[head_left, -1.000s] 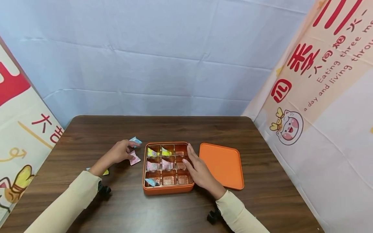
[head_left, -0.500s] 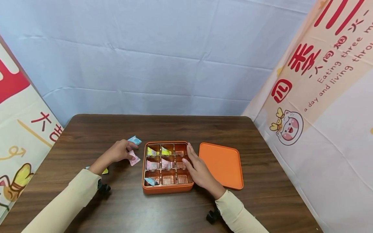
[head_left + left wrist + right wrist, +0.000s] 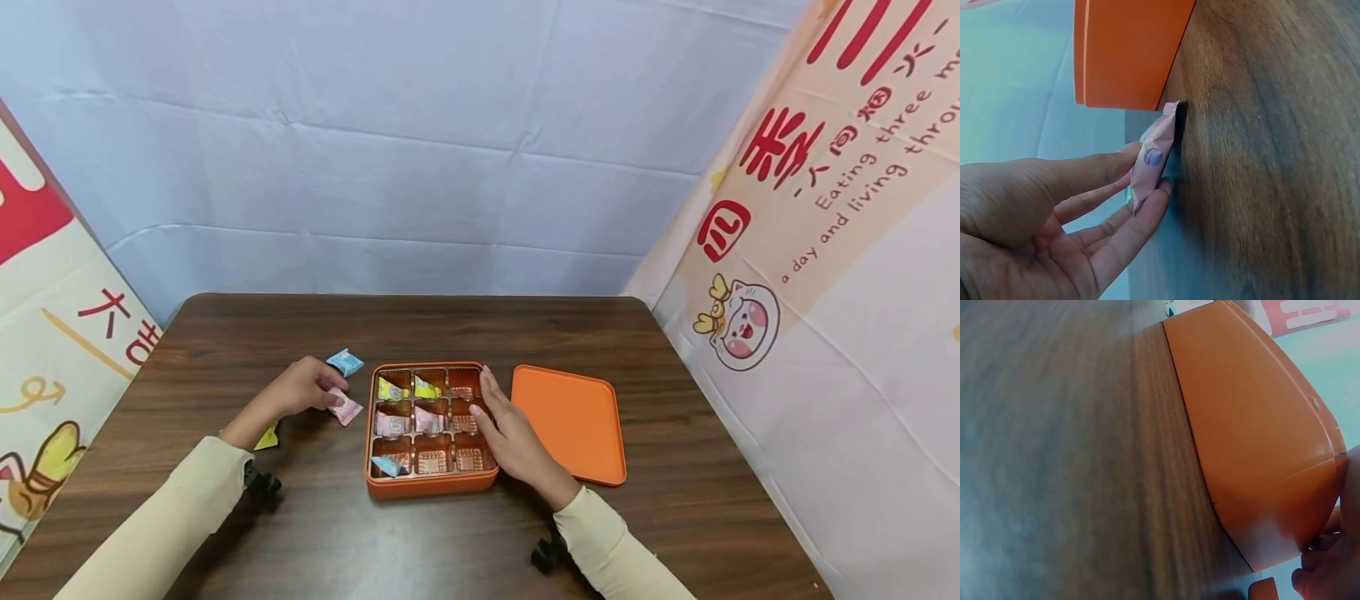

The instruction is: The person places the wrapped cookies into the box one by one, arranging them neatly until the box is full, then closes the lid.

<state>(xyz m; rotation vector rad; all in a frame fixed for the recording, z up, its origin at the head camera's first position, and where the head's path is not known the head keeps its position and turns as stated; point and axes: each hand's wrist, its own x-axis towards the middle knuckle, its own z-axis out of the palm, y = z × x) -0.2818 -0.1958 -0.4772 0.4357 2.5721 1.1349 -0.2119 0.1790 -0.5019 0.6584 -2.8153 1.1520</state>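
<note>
My left hand (image 3: 306, 387) pinches a small pink wrapped candy (image 3: 345, 408) between thumb and fingers, left of the orange box (image 3: 433, 488). Close to the tabletop, the pink wrapper tapers to a crimped end in the left wrist view. The box is divided into several compartments: yellow candies (image 3: 392, 389) in the back row, pink ones (image 3: 393, 425) in the middle, a blue one (image 3: 389, 466) at front left. Along the box's right rim rests my right hand (image 3: 517, 437), fingers straight and thumb over the compartments. Its fingers show only partly in the right wrist view.
A blue candy (image 3: 346, 362) lies just beyond my left hand. Partly behind my left wrist is a yellow candy (image 3: 267, 437). The orange lid (image 3: 570, 425) lies flat right of the box on the wooden table (image 3: 420, 550). Cloth hangs behind the table.
My left fingers have closed on the pink candy and drawn slightly back, showing more of the blue and yellow candies. The right hand and box have stayed in place.
</note>
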